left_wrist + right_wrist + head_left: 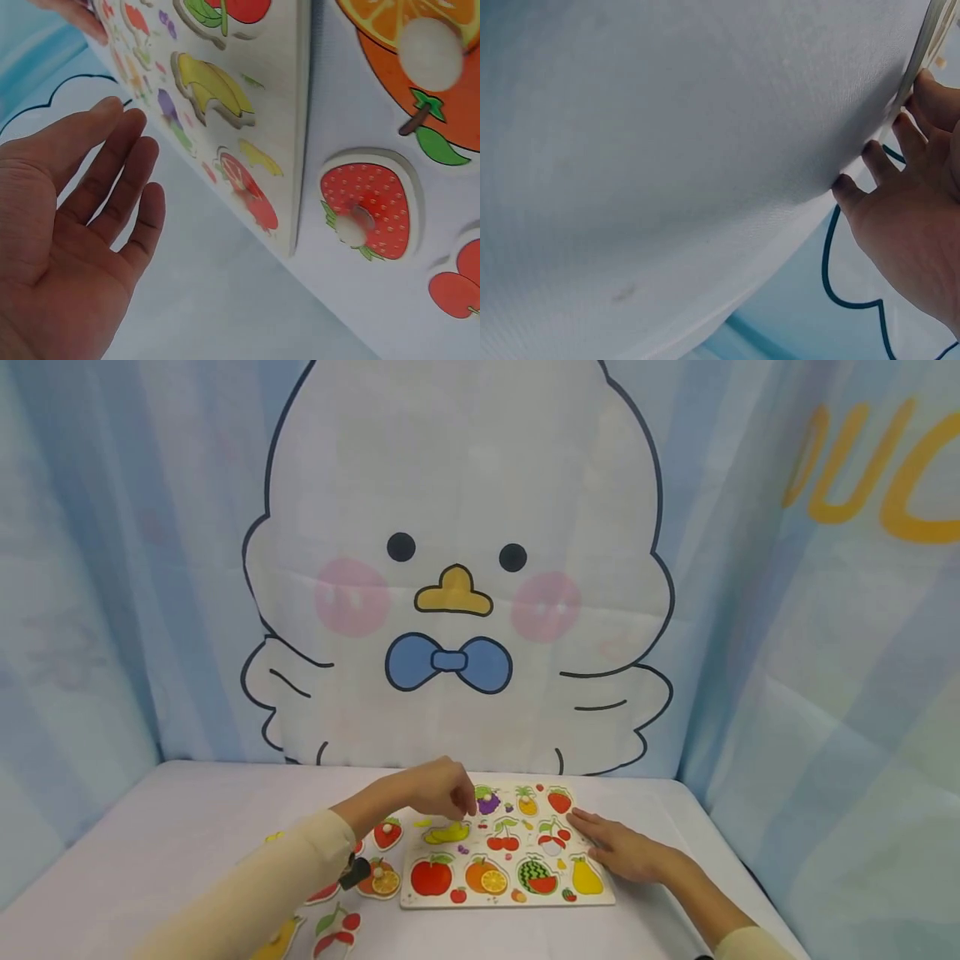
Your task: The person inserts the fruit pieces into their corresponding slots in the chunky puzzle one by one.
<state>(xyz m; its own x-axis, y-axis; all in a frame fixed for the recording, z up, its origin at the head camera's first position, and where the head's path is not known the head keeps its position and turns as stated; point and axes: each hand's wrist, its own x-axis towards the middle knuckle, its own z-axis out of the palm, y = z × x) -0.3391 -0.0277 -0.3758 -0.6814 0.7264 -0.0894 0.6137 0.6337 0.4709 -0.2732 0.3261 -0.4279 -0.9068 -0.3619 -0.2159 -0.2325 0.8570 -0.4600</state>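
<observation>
Puzzle board is set on surface, edge touched by right hand, fingers straight; left hand relaxed above, nothing held. Grapes seemingly fitted; banana cutout apparently unfilled. Strawberry piece, orange piece, cherry piece left loose beside board.

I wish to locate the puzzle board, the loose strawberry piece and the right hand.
Puzzle board (528, 847), head view: bare white surface.
Loose strawberry piece (379, 199), left wrist view: red front.
Right hand (628, 850), head view: back of hand.
</observation>
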